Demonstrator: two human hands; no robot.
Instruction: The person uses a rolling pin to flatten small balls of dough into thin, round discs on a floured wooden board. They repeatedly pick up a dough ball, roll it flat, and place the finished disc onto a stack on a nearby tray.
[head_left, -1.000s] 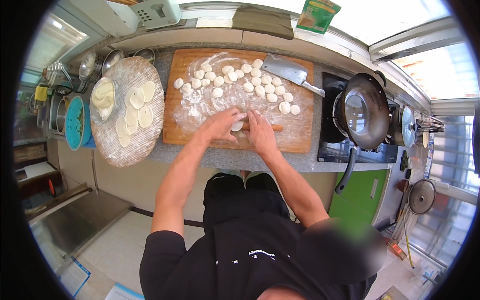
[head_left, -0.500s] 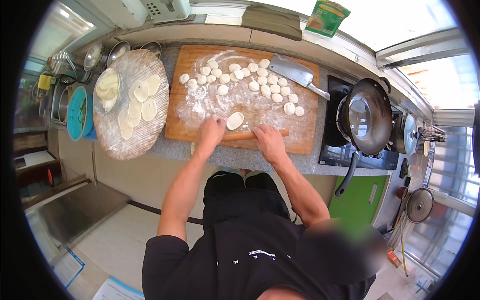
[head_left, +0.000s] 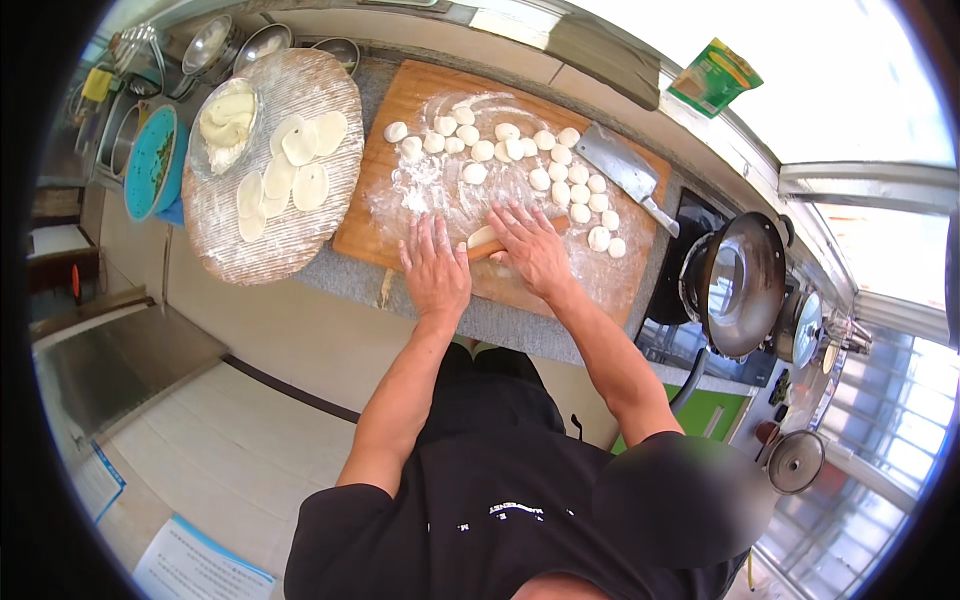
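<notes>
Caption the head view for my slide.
Left hand and right hand on a rolling pin beside a dough wrapper, floured wooden board beneath.

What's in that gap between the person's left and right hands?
In the head view, a stretch of wooden rolling pin shows between the left hand and the right hand, with part of a pale dough piece beside it.

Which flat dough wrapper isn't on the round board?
The flat wrapper at the rolling pin, partly hidden by the right hand; it's on the rectangular board, while the other wrappers are on the round board.
</notes>
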